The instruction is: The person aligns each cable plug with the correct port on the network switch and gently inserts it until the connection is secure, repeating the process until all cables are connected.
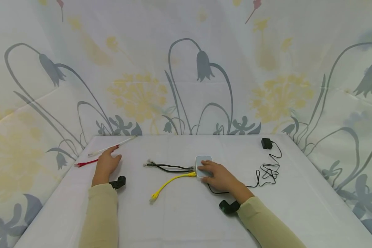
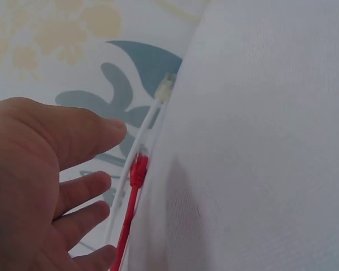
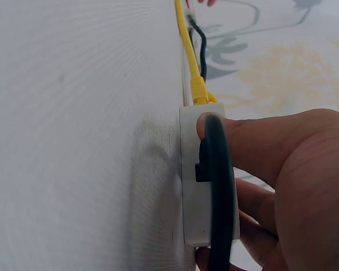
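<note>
A small white network switch [image 1: 204, 159] with a grey top lies on the table, and my right hand [image 1: 221, 177] grips it by its edges. In the right wrist view my thumb presses one side of the switch [image 3: 196, 212], beside a plugged-in black power cord [image 3: 221, 197]. A yellow network cable [image 1: 173, 178] and two black cables [image 1: 168, 169] run left from the switch. My left hand [image 1: 106, 163] is over a red network cable [image 1: 88, 163], fingers apart, covering its middle. Just beyond lies a white cable [image 1: 105, 150].
A black power adapter [image 1: 266, 143] sits at the back right, its thin cord lying in loose coils toward the switch. The white-covered table [image 1: 173, 224] ends against a flower-printed cloth [image 1: 186, 86]. Black wrist cameras [image 1: 228, 207] are worn below both hands.
</note>
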`<state>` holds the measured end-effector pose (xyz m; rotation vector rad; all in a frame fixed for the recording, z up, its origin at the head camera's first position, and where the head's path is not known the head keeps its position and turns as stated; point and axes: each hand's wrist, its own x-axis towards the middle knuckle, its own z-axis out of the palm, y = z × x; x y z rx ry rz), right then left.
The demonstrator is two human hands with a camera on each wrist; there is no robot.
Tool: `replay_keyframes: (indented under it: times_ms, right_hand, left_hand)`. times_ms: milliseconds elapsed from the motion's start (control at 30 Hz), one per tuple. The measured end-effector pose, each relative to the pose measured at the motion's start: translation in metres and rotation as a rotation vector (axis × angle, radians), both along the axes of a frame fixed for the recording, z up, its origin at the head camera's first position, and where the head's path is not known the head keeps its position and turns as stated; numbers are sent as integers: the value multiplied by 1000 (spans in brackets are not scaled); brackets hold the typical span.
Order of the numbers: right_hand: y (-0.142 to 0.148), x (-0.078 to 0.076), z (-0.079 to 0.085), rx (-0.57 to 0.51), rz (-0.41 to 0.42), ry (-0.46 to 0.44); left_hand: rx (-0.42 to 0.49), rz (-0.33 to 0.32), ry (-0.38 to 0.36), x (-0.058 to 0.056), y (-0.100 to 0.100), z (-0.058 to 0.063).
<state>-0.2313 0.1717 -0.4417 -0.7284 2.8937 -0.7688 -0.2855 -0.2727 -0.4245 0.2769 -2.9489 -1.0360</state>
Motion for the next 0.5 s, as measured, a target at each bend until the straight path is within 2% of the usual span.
replay_keyframes:
  times_ms: [200,500]
  right_hand:
    - [0,1,-1,-2,-1,-20]
    - [1,0,0,6,-13,-8]
  left_hand:
    - [-31,-9,10,1,-11,-4]
    - [-35,-44,-44,-1,-17,-5]
